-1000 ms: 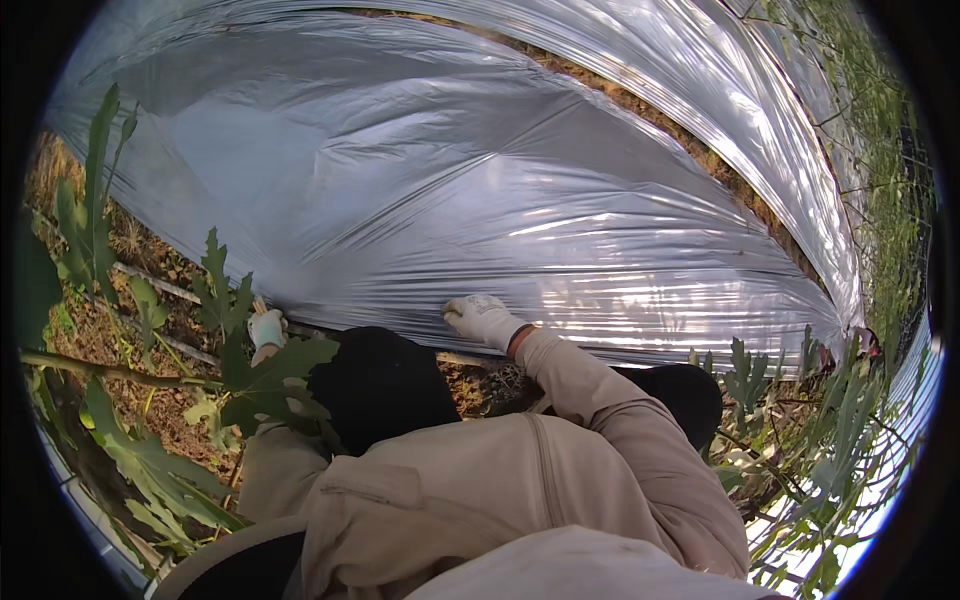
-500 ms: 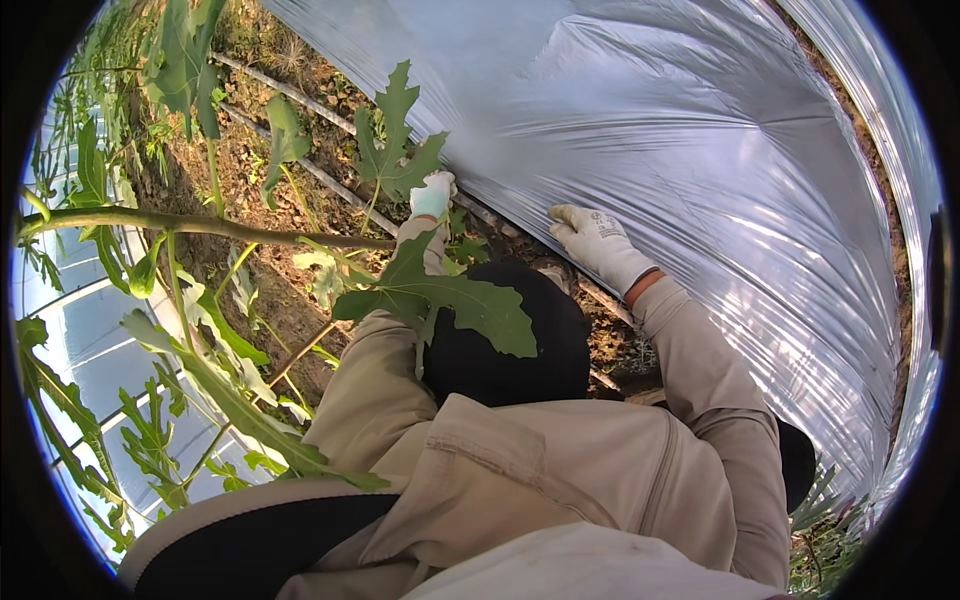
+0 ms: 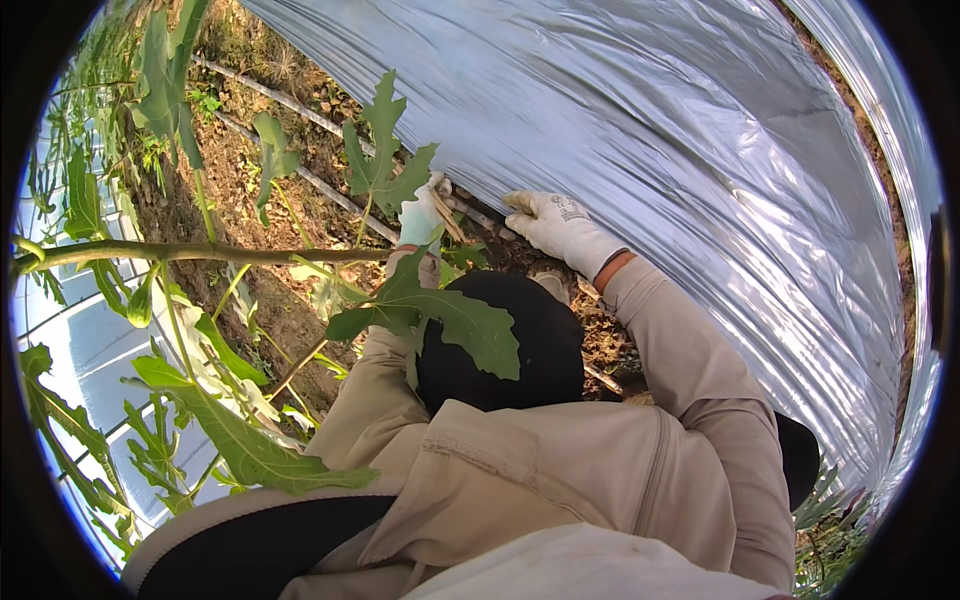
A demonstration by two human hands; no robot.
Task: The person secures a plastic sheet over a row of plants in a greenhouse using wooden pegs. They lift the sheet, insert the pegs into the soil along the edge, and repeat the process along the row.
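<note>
My right hand [image 3: 565, 230], in a white work glove, pinches the near edge of a shiny silver plastic sheet [image 3: 650, 150]. Folds run across the sheet from around those fingers. To its left, my left hand [image 3: 417, 217], gloved in white and pale green, is low over the soil by the sheet's edge. Thin tan stick-like pieces [image 3: 447, 214] show at its fingers, which look closed on them. A lobed green leaf [image 3: 388, 150] and another lower leaf [image 3: 450, 315] partly screen the left hand and arm.
A branch [image 3: 200, 252] crosses from the left toward my left forearm, bearing large leaves and a green fruit [image 3: 140, 302]. Two thin pipes [image 3: 285, 100] lie along the leaf-littered soil. My black-covered knee [image 3: 500, 340] is below my hands. Pale panels [image 3: 95, 345] stand at far left.
My right hand has moved left, nearer the left hand, with the sheet's edge; the folds have become tighter. My left hand has shifted slightly left and down, and the tan pieces now show.
</note>
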